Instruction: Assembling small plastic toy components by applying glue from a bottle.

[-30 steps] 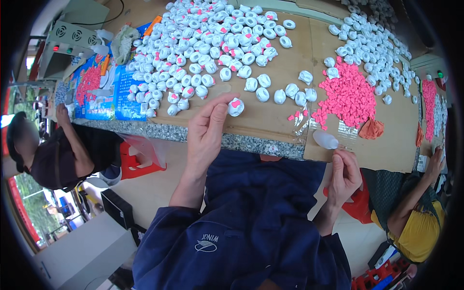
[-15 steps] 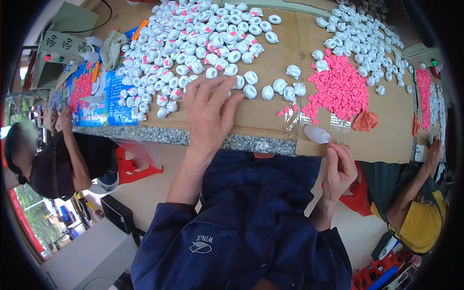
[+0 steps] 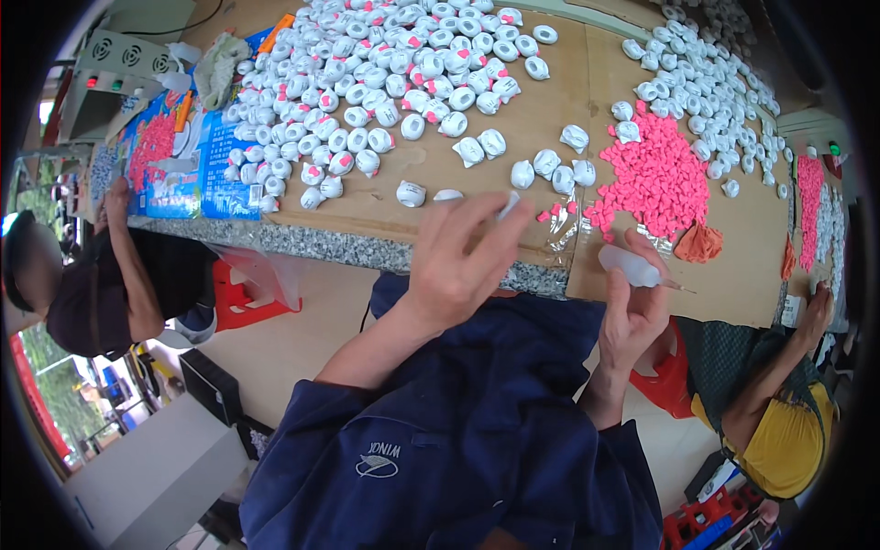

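My left hand [image 3: 466,261] is over the table's front edge, thumb and fingers pinched on a small white piece [image 3: 509,205], mostly hidden by the fingertips. To its right, my right hand [image 3: 634,316] holds a small translucent squeeze bottle [image 3: 629,265], whose thin needle tip points right. A loose white piece [image 3: 411,193] lies just left of my left hand. Beyond the hands, many rounded white pieces [image 3: 367,87] form a large heap, some bearing pink parts. Small pink pieces [image 3: 653,170] lie piled beyond the bottle.
A second group of white pieces [image 3: 706,92] spreads at the far right. An orange-red crumpled scrap [image 3: 699,243] lies beside the pink pile. Cardboard [image 3: 587,82] covers the granite-edged table [image 3: 367,246]. Co-workers sit left [image 3: 101,275] and right [image 3: 779,412].
My left hand has moved right and nearer me, now pinching a white piece. My right hand has shifted from the bottle's tip to its body and lifted it.
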### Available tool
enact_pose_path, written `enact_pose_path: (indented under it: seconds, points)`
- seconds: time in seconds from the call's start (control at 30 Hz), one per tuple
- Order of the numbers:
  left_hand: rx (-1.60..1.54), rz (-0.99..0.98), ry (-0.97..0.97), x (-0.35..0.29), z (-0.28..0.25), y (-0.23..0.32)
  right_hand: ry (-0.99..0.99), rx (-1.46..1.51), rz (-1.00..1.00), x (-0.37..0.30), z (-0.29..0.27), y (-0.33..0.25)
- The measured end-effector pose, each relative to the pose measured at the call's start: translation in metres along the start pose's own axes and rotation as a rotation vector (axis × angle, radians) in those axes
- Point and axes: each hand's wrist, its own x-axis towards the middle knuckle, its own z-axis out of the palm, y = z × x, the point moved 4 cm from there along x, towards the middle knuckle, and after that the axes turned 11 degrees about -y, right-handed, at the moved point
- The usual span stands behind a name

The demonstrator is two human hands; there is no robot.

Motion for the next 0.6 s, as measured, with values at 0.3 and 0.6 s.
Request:
enact_pose_path:
  seconds: [0.3, 0.6]
  points:
    - [-0.556, -0.411, -0.18, -0.019, 0.002, -0.016, -0.007, 0.242, 0.134, -0.014, -0.002, 0.008]
    - [-1.263, -0.566, 0.005, -0.015, 0.002, -0.033, 0.056, 0.239, 0.127, -0.025, -0.015, 0.007]
